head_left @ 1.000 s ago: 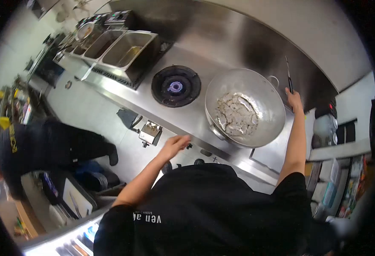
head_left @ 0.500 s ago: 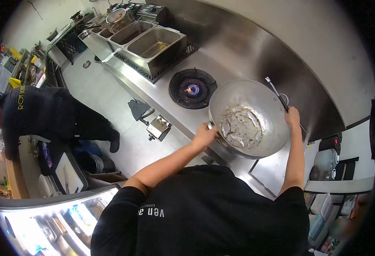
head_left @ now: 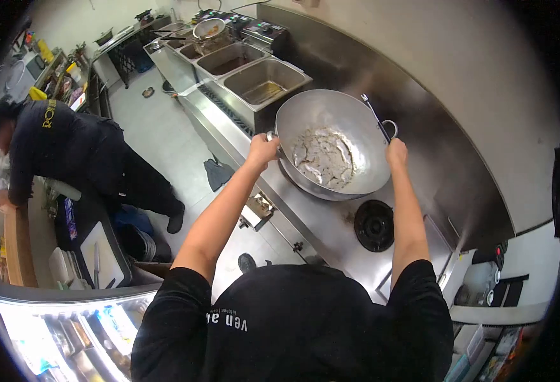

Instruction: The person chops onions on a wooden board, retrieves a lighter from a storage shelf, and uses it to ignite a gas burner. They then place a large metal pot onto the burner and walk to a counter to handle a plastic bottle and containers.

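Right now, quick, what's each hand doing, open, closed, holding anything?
Left hand: closed on the near rim handle of the wok.
Right hand: closed on the wok's far loop handle, with a thin utensil that it seems to hold too.

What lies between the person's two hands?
The wok, in the head view: left hand grips one handle, right hand the other.

White lettering, mirrored and partly cut off, reads roughly "ven a" on the wearer's black shirt [head_left: 293, 325], below both hands; yellow letters "RO" mark a co-worker's black shirt [head_left: 57, 137], far left.
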Demonstrator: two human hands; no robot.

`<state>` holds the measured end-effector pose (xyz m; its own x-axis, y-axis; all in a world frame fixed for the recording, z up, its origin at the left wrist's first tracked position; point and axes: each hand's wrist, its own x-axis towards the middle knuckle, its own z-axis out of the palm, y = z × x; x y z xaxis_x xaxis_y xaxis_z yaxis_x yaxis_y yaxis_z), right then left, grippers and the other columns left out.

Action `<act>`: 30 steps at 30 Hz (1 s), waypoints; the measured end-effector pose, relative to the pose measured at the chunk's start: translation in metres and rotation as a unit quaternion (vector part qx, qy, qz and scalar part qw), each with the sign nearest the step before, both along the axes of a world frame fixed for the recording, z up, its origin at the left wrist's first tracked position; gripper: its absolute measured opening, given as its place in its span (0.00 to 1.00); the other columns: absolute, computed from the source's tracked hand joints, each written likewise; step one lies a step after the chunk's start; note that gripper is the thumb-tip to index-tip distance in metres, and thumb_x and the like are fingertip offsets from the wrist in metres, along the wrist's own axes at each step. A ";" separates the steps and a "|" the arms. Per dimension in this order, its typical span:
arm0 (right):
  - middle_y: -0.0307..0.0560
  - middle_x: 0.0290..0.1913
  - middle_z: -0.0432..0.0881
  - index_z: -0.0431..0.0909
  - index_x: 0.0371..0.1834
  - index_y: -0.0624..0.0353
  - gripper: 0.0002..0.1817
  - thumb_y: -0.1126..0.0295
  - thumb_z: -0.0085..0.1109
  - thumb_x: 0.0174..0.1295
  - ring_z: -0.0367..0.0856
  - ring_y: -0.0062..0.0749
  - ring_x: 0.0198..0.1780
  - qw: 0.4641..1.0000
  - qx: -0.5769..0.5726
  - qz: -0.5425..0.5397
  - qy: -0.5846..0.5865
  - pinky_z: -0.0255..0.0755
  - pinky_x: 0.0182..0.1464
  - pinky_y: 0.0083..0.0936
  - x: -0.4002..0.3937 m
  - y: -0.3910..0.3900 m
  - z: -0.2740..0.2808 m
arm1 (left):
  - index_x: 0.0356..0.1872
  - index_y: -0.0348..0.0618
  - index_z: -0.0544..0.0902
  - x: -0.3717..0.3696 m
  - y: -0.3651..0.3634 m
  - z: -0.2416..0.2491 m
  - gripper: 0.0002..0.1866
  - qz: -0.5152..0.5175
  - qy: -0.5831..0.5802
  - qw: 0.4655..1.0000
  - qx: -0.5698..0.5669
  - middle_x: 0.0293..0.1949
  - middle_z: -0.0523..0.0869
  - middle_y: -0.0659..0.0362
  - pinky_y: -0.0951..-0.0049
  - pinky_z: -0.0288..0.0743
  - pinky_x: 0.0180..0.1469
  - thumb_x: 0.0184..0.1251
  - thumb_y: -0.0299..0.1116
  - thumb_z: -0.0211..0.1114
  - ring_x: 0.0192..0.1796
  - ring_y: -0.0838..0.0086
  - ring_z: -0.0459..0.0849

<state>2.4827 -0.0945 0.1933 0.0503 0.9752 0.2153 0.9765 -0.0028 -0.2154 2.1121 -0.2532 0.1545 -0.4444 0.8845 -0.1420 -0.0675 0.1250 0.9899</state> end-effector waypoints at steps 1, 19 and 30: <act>0.65 0.43 0.82 0.83 0.40 0.65 0.12 0.73 0.50 0.60 0.82 0.57 0.47 1.000 0.013 0.009 -0.009 0.75 0.50 0.46 -0.015 -0.001 0.002 | 0.32 0.29 0.80 -0.012 0.007 -0.005 0.13 0.005 0.008 1.000 -0.009 0.27 0.82 0.55 0.70 0.78 0.23 0.59 0.34 0.62 0.24 0.71 0.80; 0.64 0.42 0.83 0.82 0.39 0.65 0.11 0.73 0.51 0.59 0.81 0.57 0.47 0.999 -0.019 -0.045 -0.008 0.75 0.50 0.45 -0.052 0.038 -0.041 | 0.32 0.30 0.81 -0.058 0.063 -0.046 0.13 -0.006 0.167 0.986 -0.012 0.27 0.81 0.56 0.70 0.81 0.27 0.61 0.34 0.63 0.27 0.73 0.82; 0.61 0.37 0.83 0.81 0.41 0.62 0.13 0.63 0.57 0.61 0.82 0.54 0.42 0.998 0.044 -0.049 0.001 0.74 0.45 0.46 -0.058 0.020 -0.015 | 0.38 0.28 0.80 -0.073 0.065 -0.045 0.16 -0.080 0.119 0.987 -0.066 0.32 0.82 0.52 0.66 0.82 0.35 0.58 0.35 0.66 0.35 0.67 0.82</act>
<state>2.4245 -0.0741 0.1778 0.1448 0.9432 0.2992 0.9720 -0.0790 -0.2212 2.0396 -0.1880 0.1097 -0.3345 0.9271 -0.1693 0.1961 0.2442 0.9497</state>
